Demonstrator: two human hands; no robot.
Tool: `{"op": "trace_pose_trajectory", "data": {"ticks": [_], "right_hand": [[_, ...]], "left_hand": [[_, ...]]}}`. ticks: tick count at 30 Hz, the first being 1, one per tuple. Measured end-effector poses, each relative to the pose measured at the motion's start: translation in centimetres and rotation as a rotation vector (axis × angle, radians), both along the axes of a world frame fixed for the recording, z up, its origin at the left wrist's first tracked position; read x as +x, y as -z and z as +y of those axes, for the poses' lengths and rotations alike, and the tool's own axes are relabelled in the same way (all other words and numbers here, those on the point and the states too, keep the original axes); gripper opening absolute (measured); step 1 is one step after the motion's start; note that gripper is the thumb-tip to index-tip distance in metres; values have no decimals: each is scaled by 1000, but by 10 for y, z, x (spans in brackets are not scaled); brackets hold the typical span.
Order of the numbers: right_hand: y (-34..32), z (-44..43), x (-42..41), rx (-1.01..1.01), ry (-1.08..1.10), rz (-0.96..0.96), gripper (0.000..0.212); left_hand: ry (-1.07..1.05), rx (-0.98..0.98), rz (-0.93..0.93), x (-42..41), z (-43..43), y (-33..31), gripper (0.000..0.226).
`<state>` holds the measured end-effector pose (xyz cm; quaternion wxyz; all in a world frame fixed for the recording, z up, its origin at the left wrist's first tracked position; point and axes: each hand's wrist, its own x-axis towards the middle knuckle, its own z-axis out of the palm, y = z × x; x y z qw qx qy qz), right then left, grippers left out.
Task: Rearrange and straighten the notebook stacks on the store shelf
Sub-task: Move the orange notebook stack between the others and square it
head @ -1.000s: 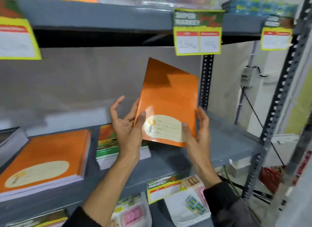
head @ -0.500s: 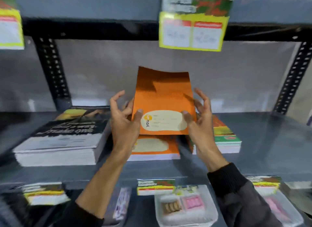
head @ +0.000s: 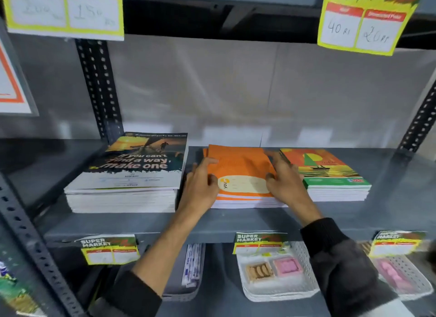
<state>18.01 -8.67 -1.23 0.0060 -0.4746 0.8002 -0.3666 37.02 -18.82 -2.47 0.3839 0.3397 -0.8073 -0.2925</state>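
So the orange notebook stack [head: 240,177] is sitting mid-frame on the grey shelf [head: 236,222], right between both hands. The left hand [head: 200,186] is pressing against the stack's left edge with fingers spread open, thumb lying on the top cover. The right hand [head: 285,179] is resting flat and open on the right side of the top notebook, not gripping anything. Left of it a dark-covered stack [head: 132,172] is sitting just beside; a green-and-orange stack [head: 330,172] is lying at the right, nearly touching the right hand.
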Motion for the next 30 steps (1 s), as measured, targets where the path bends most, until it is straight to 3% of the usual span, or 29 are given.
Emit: {"op": "trace_pose_trajectory", "data": {"ticks": [5, 10, 14, 22, 26, 30], "right_hand": [[1, 22, 11, -178, -98, 59, 33], [22, 51, 10, -74, -122, 152, 43], [25, 61, 3, -134, -158, 72, 53], [29, 58, -10, -130, -247, 12, 39], [31, 57, -11, -65, -282, 52, 39], [33, 62, -12, -192, -280, -9, 31]], "left_hand": [[7, 36, 9, 19, 13, 14, 31], [37, -27, -22, 34, 20, 20, 40], [28, -68, 15, 35, 26, 14, 41], [60, 61, -34, 39, 27, 22, 48], [-31, -11, 31, 39, 31, 25, 44], [-86, -39, 101, 37, 36, 24, 36]]}}
